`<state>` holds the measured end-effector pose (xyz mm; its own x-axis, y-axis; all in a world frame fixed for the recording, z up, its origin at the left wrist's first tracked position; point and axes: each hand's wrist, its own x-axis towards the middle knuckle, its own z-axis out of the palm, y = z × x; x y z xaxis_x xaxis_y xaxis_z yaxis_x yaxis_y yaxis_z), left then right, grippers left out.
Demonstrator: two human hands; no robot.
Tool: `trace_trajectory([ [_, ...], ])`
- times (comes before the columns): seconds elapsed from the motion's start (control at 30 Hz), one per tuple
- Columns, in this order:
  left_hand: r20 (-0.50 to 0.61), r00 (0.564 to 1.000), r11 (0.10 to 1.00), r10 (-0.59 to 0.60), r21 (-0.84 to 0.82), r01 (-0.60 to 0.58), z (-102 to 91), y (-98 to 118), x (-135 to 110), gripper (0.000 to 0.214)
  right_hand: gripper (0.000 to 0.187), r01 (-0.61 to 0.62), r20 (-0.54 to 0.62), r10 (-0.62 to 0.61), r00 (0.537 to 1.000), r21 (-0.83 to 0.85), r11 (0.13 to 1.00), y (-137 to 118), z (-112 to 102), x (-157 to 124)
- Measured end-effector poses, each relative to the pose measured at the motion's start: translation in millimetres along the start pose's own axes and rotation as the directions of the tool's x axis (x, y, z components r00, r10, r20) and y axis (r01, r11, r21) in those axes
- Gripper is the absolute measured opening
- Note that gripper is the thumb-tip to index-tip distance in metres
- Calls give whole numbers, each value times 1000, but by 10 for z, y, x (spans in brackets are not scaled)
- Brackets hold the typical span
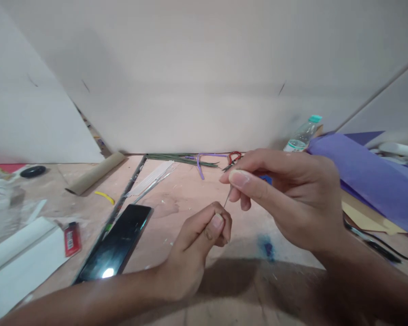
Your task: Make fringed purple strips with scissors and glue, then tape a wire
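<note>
My left hand is closed in a loose fist, pinching the lower end of a thin grey wire between thumb and forefinger. My right hand pinches the upper end of the same wire between thumb and forefinger, just above and right of the left hand. Something blue shows behind the right fingers; I cannot tell what it is. Both hands hover above the pinkish wooden tabletop.
A black phone lies left of my left hand, next to a red lighter and white sheets. Green stems, a purple strip, red-handled scissors and a cardboard tube lie at the back. A water bottle and purple paper are at right.
</note>
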<state>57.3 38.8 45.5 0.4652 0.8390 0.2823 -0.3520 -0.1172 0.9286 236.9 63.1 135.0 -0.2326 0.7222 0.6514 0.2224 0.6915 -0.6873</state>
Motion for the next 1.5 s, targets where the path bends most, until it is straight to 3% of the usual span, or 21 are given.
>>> trace_trajectory([
  [0.2, 74, 997, 1000, -19, -13, 20, -9, -53, -17, 43, 22, 72, 60, -72, 996, 8, 997, -45, 24, -43],
  [0.67, 156, 986, 999, -50, 23, 47, -88, -207, -38, 45, 17, 87, 145, -84, 986, -13, 996, -90, -23, 1],
  [0.87, 155, 986, 997, -58, 65, 48, -104, -269, -31, 47, 19, 86, 134, -85, 987, -4, 996, -34, -39, -18],
  [1.2, 158, 984, 981, -77, 186, 47, -113, -680, -113, 49, 19, 101, 74, -94, 993, -97, 990, -16, -121, -11],
  [1.5, 197, 978, 950, -67, 313, 2, -159, -737, -103, 37, 24, 21, -32, -24, 999, -100, 995, -88, -296, -6],
])
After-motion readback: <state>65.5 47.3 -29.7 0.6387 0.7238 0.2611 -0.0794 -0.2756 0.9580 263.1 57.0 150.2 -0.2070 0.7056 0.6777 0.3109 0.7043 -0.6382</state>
